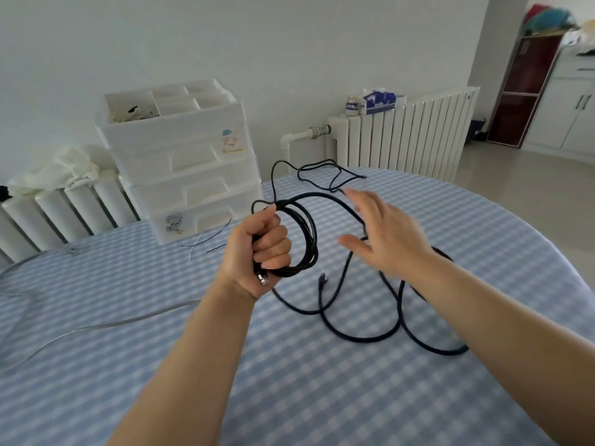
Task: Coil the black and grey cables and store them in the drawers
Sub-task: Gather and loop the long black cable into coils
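Note:
My left hand (257,252) is fisted around several loops of the black cable (306,233), held above the table, with a plug sticking out below the fist. Loose black cable (354,336) trails over the cloth to the right and toward the far edge. My right hand (383,236) hovers beside the loops with fingers spread, blurred, and the cable passes behind its palm; I cannot tell whether it touches it. The grey cable (106,325) lies uncoiled across the left of the table. The white plastic drawer unit (193,162) stands at the back left, drawers closed.
The round table has a blue checked cloth (322,397). Thin wire ties (206,239) lie in front of the drawers. White radiators stand behind the table, one (402,133) carrying a tissue box and a jar. A dark red cabinet (521,88) stands at far right.

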`<state>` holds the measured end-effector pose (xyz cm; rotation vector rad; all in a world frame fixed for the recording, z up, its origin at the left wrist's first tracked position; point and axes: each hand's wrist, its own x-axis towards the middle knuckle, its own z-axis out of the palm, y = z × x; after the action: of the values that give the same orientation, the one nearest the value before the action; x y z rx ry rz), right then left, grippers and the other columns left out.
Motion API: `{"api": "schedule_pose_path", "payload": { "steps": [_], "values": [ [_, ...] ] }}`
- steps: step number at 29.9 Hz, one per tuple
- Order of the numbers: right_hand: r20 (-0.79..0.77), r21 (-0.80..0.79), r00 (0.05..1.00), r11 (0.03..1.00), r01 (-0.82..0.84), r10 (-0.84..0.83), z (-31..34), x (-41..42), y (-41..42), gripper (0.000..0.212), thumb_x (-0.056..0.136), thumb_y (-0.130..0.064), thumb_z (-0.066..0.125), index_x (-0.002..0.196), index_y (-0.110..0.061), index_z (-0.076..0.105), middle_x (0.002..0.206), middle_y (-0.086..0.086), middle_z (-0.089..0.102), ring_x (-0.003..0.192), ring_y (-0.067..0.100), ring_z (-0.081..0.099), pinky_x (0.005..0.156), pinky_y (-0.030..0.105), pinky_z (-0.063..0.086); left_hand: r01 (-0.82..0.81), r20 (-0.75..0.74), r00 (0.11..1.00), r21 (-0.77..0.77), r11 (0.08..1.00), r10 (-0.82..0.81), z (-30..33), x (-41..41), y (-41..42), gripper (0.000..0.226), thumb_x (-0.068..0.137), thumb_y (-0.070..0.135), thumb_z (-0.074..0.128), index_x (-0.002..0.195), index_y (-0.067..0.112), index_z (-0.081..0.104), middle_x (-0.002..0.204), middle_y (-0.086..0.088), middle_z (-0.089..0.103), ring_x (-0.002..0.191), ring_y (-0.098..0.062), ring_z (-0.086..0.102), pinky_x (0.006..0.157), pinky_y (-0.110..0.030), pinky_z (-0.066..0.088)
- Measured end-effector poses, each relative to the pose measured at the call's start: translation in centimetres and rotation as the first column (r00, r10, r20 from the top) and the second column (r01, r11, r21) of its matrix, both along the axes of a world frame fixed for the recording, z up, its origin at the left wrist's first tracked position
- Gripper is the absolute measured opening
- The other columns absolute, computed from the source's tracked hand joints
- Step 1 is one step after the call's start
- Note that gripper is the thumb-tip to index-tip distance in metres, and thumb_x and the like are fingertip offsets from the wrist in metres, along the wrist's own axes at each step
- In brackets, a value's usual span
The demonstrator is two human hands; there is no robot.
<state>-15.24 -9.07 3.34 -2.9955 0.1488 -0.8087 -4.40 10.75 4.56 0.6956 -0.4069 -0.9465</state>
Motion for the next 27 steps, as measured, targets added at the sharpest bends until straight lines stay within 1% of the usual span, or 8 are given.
{"api": "schedule_pose_path", "payload": {
  "steps": [2, 4, 8, 10, 13, 17, 21, 27],
  "values": [
    [0.008, 0.049, 1.0, 0.999, -0.017, 0.017, -0.5, 0.4, 1.8, 0.09, 0.085, -0.072, 0.023, 0.15, -0.01, 0.019, 0.143, 0.008, 0.046, 0.098, 0.023, 0.066, 0.067, 0.033, 0.055, -0.015, -0.036, 0.999, 0.003, 1.0, 0.015, -0.5, 0.0, -0.1, 0.046, 0.089, 0.024, 0.049, 0.05, 0.023, 0.025, 0.04, 0.009, 0.015, 0.035, -0.006, 0.01, 0.03, -0.015, 0.011],
    [0.02, 0.303, 1.0, 0.953, 0.012, -0.019, -0.2, 1.0, 3.6, 0.089, 0.08, -0.077, 0.029, 0.149, -0.022, 0.017, 0.137, -0.007, 0.05, 0.105, 0.011, 0.063, 0.075, 0.034, 0.054, -0.011, -0.048, 0.999, 0.009, 1.0, 0.011, -0.8, 0.0, -0.2, 0.046, 0.089, 0.025, 0.05, 0.05, 0.023, 0.024, 0.036, 0.008, 0.023, 0.034, -0.006, 0.01, 0.03, -0.016, 0.011],
    [-0.033, 0.875, 0.987, 0.482, -0.046, 0.154, 1.6, 2.6, 4.7, 0.071, 0.071, -0.076, 0.057, 0.124, -0.029, 0.049, 0.12, -0.015, 0.061, 0.094, 0.007, 0.068, 0.084, 0.037, 0.056, 0.128, -0.029, 0.991, -0.015, 0.992, -0.129, -1.1, -0.2, -0.5, 0.043, 0.089, 0.031, 0.048, 0.05, 0.021, 0.034, 0.039, 0.009, 0.019, 0.034, -0.006, 0.012, 0.031, -0.016, 0.011],
    [-0.006, 0.963, 0.951, 0.256, -0.077, 0.309, 2.1, 2.8, 4.5, 0.063, 0.072, -0.069, 0.057, 0.112, -0.021, 0.061, 0.107, -0.004, 0.07, 0.087, 0.015, 0.072, 0.084, 0.039, 0.057, 0.19, -0.022, 0.981, -0.029, 0.981, -0.191, -1.1, -0.4, -0.6, 0.041, 0.09, 0.034, 0.046, 0.052, 0.02, 0.039, 0.042, 0.009, 0.017, 0.033, -0.006, 0.013, 0.031, -0.016, 0.012],
    [0.104, 0.993, 0.942, 0.021, -0.117, 0.318, 1.9, 2.7, 4.7, 0.059, 0.077, -0.059, 0.054, 0.103, -0.009, 0.068, 0.074, -0.001, 0.065, 0.066, 0.014, 0.063, 0.072, 0.034, 0.057, 0.14, 0.009, 0.99, 0.024, 0.99, -0.14, -1.0, -0.5, -0.8, 0.048, 0.094, 0.045, 0.043, 0.053, 0.021, 0.036, 0.043, 0.008, 0.016, 0.034, -0.006, 0.012, 0.031, -0.016, 0.011],
    [0.152, 0.988, 0.981, -0.002, -0.153, 0.122, 0.6, 3.1, 6.0, 0.051, 0.094, -0.053, 0.046, 0.098, -0.007, 0.067, 0.059, -0.005, 0.044, 0.051, 0.009, 0.041, 0.054, 0.024, 0.044, -0.034, 0.093, 0.995, 0.135, 0.99, 0.021, -1.0, -1.1, -1.2, 0.055, 0.082, 0.068, 0.039, 0.052, 0.023, 0.029, 0.04, 0.01, 0.021, 0.034, -0.005, 0.012, 0.032, -0.019, 0.01],
    [0.172, 0.979, 0.972, -0.084, -0.187, -0.16, 0.1, 3.3, 7.3, 0.051, 0.096, -0.054, 0.044, 0.081, -0.012, 0.069, 0.058, -0.001, 0.045, 0.05, 0.01, 0.041, 0.046, 0.022, 0.035, -0.084, 0.13, 0.99, 0.195, 0.977, 0.06, -0.7, -2.2, -2.0, 0.06, 0.091, 0.066, 0.028, 0.053, 0.021, 0.035, 0.046, 0.004, 0.034, 0.033, -0.007, 0.027, 0.032, -0.017, 0.02],
    [0.214, 0.96, 0.973, -0.166, -0.226, -0.086, -0.3, 3.1, 7.0, 0.057, 0.098, -0.053, 0.041, 0.096, -0.006, 0.072, 0.075, 0.013, 0.066, 0.06, 0.019, 0.056, 0.053, 0.027, 0.048, 0.044, -0.004, 0.999, 0.064, 0.997, -0.043, -0.2, -2.0, -1.5, 0.048, 0.101, 0.043, 0.027, 0.064, 0.015, 0.043, 0.056, 0.0, 0.049, 0.029, -0.006, 0.014, 0.031, -0.017, 0.009]
  ]
}}
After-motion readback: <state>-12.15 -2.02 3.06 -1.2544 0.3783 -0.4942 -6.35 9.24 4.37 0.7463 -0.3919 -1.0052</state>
